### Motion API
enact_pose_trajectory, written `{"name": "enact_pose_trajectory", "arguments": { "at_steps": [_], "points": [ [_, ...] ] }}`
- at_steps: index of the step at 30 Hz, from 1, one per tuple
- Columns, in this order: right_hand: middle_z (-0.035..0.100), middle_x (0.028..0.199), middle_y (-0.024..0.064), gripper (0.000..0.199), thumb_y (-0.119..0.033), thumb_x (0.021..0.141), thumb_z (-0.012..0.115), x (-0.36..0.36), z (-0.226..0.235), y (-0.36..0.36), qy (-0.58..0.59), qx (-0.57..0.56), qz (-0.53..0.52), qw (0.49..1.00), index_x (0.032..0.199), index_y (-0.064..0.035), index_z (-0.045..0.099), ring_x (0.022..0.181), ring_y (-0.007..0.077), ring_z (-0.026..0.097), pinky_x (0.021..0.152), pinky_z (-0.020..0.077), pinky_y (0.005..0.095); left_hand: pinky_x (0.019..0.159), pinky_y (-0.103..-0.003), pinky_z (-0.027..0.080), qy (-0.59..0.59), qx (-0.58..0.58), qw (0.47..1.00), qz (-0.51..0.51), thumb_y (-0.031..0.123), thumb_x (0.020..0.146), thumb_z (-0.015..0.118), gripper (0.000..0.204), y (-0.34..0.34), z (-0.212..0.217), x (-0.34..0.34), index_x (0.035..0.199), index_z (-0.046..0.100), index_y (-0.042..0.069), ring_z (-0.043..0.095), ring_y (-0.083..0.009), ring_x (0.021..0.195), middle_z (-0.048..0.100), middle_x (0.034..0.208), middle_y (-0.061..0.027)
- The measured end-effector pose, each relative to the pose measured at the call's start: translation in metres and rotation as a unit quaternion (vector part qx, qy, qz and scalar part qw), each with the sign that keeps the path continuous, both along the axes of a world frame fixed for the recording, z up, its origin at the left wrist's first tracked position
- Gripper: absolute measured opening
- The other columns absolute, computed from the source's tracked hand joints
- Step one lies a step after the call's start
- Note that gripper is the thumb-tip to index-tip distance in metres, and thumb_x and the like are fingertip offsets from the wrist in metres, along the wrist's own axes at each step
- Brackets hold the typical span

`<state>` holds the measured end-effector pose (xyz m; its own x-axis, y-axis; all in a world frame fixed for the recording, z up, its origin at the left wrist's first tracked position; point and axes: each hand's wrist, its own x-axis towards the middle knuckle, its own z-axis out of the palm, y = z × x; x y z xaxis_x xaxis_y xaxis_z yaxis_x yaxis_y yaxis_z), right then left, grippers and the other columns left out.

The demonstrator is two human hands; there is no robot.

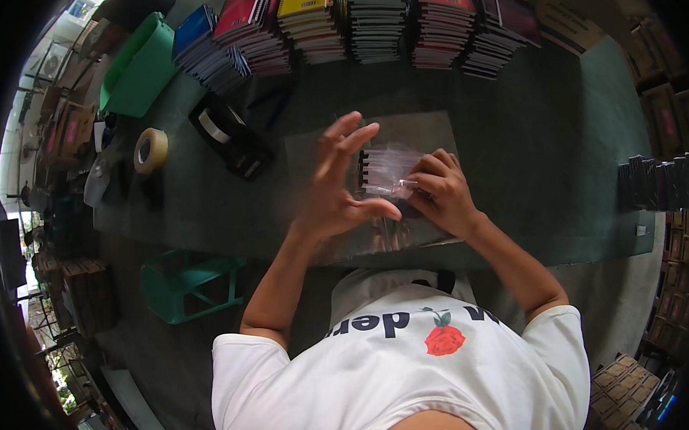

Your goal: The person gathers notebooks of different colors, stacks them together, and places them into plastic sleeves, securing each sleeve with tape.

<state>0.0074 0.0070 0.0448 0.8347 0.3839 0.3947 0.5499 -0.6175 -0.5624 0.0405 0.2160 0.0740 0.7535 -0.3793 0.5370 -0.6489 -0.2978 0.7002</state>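
Between my hands stands a small stack of spiral-bound notebooks (383, 170), pale edges and dark binding coils showing. Shiny clear film covers part of it. My right hand (442, 190) is closed at the stack's right side, its fingers pinching the clear plastic film (402, 188). At the left of the stack my left hand (337, 180) is open, thumb and fingers spread wide apart with nothing between them; it is slightly blurred. Beneath the stack lies a flat transparent sheet (427, 126) on the dark green table (531, 169).
Several stacks of coloured spiral notebooks (380, 24) line the far edge. Left of my hands are a black tape dispenser (232, 137), a tape roll (150, 151) and a green bin (140, 64). Wrapped dark packs (661, 183) sit at the right edge; a green stool (191, 285) stands below left.
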Motion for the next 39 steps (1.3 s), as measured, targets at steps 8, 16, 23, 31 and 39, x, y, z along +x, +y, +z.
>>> {"name": "enact_pose_trajectory", "arguments": {
  "at_steps": [8, 16, 23, 31, 39],
  "points": [
    [0.056, 0.091, 0.0063, 0.038, -0.025, 0.062, 0.082, 0.01, 0.006, 0.019, 0.163, 0.312, -0.121, 0.928, 0.091, -0.0071, 0.067, 0.092, 0.0202, 0.054, 0.082, 0.0429, 0.0303, 0.084, -0.029, 0.047, 0.342, -0.149, 0.923, -0.096, 0.02, 0.059, 0.085, 0.069, 0.001, -0.047, 0.027, 0.119, 0.054, 0.004, 0.056, -0.0153, 0.096, 0.058, 0.106, -0.007],
    [0.056, 0.083, 0.0031, 0.018, -0.005, 0.063, 0.072, 0.046, 0.023, -0.002, 0.209, 0.144, 0.017, 0.967, 0.081, -0.0055, 0.067, 0.082, 0.0188, 0.056, 0.073, 0.0452, 0.0315, 0.068, -0.037, 0.048, -0.035, 0.326, 0.941, -0.081, 0.001, 0.067, 0.069, 0.019, -0.019, 0.029, 0.029, 0.083, 0.06, -0.004, 0.058, -0.0287, 0.078, 0.058, 0.08, -0.0144],
    [0.058, 0.095, 0.0076, 0.02, 0.0, 0.066, 0.062, 0.025, 0.04, 0.009, 0.017, -0.093, 0.066, 0.993, 0.086, -0.0046, 0.065, 0.097, 0.0278, 0.054, 0.088, 0.0413, 0.0387, 0.068, -0.037, 0.049, -0.015, 0.304, 0.952, -0.015, -0.004, 0.069, 0.059, 0.013, -0.02, 0.023, -0.022, 0.082, 0.056, -0.003, 0.056, -0.0316, 0.08, 0.057, 0.083, -0.0152],
    [0.054, 0.128, 0.0081, 0.029, -0.008, 0.08, 0.062, 0.003, -0.008, 0.003, -0.033, 0.019, 0.108, 0.993, 0.108, -0.0067, 0.065, 0.127, 0.0246, 0.042, 0.106, 0.0315, 0.0407, 0.071, -0.036, 0.049, -0.187, 0.181, 0.962, 0.078, 0.002, 0.062, 0.064, 0.027, -0.02, -0.033, -0.054, 0.089, 0.063, 0.001, 0.057, -0.0229, 0.087, 0.059, 0.089, -0.0089],
    [0.063, 0.115, 0.0048, 0.016, -0.018, 0.079, 0.068, -0.003, -0.015, 0.018, -0.092, 0.064, 0.024, 0.993, 0.092, -0.0084, 0.07, 0.117, 0.0216, 0.053, 0.1, 0.037, 0.0396, 0.077, -0.038, 0.044, -0.052, 0.073, 0.833, 0.546, 0.026, 0.087, 0.059, 0.023, 0.137, -0.046, 0.025, 0.098, 0.063, 0.006, 0.063, -0.0255, 0.078, 0.067, 0.08, -0.0077]
  ]
}}
